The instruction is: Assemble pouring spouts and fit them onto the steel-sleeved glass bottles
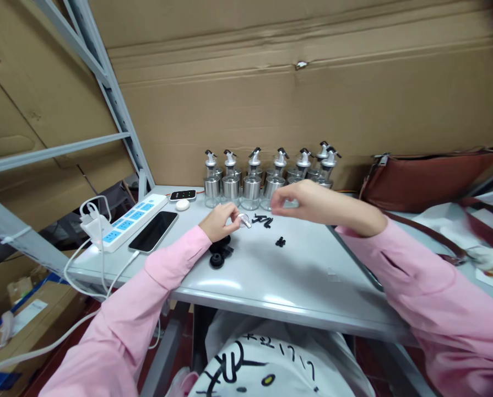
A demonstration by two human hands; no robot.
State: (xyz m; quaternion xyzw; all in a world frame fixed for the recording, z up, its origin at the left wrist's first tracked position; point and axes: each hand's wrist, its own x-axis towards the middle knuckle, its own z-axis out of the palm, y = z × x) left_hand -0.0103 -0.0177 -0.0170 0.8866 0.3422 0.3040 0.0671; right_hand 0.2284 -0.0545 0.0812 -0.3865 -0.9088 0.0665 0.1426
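Observation:
My left hand (220, 221) is closed, with thumb and fingers pinching a small silver pourer head (245, 220) just above the table. Near its wrist lie black round stoppers (217, 260), partly covered by the hand. My right hand (293, 197) hovers in front of the bottles, fingers curved and apart from the thumb, with nothing visible between them. Below and left of it are several small black levers (264, 220). A little pile of tiny black pieces (280, 241) sits nearer to me. Behind both hands stand several glass oil bottles (252, 190) with steel bands and silver pourers.
On the left are a white power strip (126, 223), a phone (154, 231), a white round case (182, 205) and a small display device (183, 196). A brown bag (428, 179) stands at the right. Cardboard (246, 105) backs the grey table (254, 275).

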